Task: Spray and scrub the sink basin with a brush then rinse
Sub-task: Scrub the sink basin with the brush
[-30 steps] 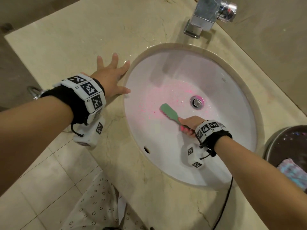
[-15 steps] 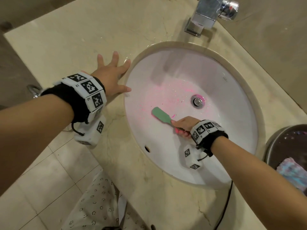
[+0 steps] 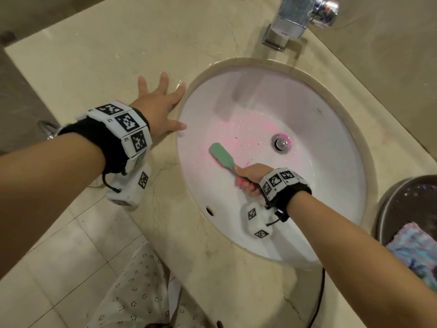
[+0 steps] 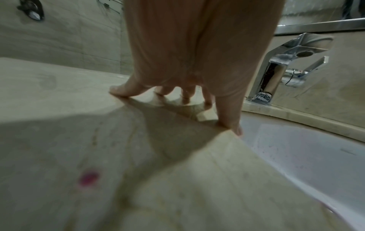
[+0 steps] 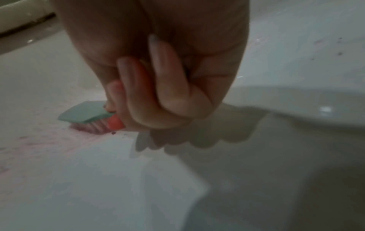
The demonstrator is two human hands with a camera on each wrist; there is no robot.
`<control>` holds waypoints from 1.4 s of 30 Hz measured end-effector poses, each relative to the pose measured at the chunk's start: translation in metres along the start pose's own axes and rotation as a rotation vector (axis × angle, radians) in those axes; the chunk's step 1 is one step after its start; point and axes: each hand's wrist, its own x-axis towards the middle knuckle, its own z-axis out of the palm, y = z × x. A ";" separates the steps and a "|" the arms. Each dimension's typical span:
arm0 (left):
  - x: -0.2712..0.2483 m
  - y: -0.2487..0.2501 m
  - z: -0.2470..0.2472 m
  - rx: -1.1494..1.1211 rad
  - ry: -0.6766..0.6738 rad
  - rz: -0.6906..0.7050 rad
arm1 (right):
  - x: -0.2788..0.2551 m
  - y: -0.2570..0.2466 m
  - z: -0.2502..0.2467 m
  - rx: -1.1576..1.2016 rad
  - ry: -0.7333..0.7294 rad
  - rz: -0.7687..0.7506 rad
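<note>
A white oval sink basin (image 3: 326, 176) is set into a beige marble counter (image 3: 99, 67), with pink spray speckled around the drain (image 3: 281, 143). My right hand (image 3: 248, 177) grips the pink handle of a green-backed brush (image 3: 221, 154), whose bristles press on the basin's left slope. In the right wrist view the fingers (image 5: 158, 87) curl round the handle and the brush head (image 5: 85, 113) lies on pink-stained porcelain. My left hand (image 3: 160, 110) rests flat on the counter by the basin's left rim, fingers spread; in the left wrist view its thumb (image 4: 231, 115) touches the rim.
A chrome faucet (image 3: 298, 17) stands behind the basin. A dark round bin (image 3: 406, 209) with a blue-pink cloth (image 3: 416, 247) sits at the right. A pink spot (image 4: 88, 178) marks the counter. Tiled floor (image 3: 59, 245) and patterned fabric lie below the counter's front edge.
The brush and my right hand have slid left and toward the near side of the basin, away from the drain. My left hand has stayed flat on the counter.
</note>
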 end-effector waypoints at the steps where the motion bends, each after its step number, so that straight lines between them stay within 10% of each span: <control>1: 0.000 0.000 0.000 0.003 0.002 0.002 | 0.000 0.007 -0.005 -0.012 -0.015 0.018; 10: -0.001 0.001 0.000 0.016 0.006 0.005 | 0.009 0.011 -0.046 0.050 0.329 -0.023; 20: -0.001 0.000 0.000 0.003 0.003 0.000 | 0.009 -0.001 0.001 0.092 -0.078 0.052; 30: -0.001 -0.001 0.001 -0.004 0.007 0.001 | 0.015 0.013 -0.053 -0.042 0.377 0.002; 42: -0.002 0.000 0.000 -0.014 -0.001 -0.002 | 0.000 -0.030 -0.008 0.379 -0.039 0.019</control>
